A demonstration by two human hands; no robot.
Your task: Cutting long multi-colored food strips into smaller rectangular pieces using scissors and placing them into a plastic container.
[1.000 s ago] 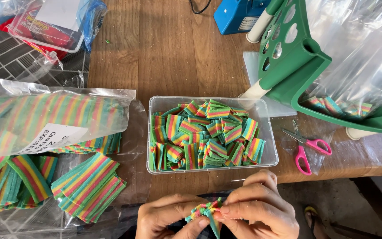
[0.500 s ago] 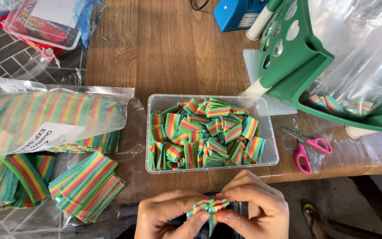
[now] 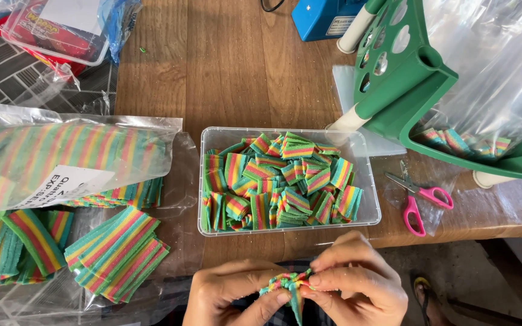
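Both hands meet at the bottom edge of the head view, below the table's front edge. My left hand (image 3: 234, 294) and my right hand (image 3: 357, 281) pinch a small bunched strip of rainbow sour candy (image 3: 286, 282) between their fingertips. Just above them a clear plastic tub (image 3: 373, 208) holds several cut squares of rainbow candy (image 3: 279, 181). The tub stands on the wooden table (image 3: 231, 66).
Long rainbow candy strips (image 3: 116, 253) lie on open clear bags at the left, under a labelled bag of strips (image 3: 61, 160). Pink-handled scissors (image 3: 421, 196) lie right of the tub. A green bag-holder stand (image 3: 412, 84) with a clear bag (image 3: 496, 84) rises at the right.
My hands have stayed together below the tub, fingers working the candy strip slightly. The view has shifted a little. Nothing else on the table moved.
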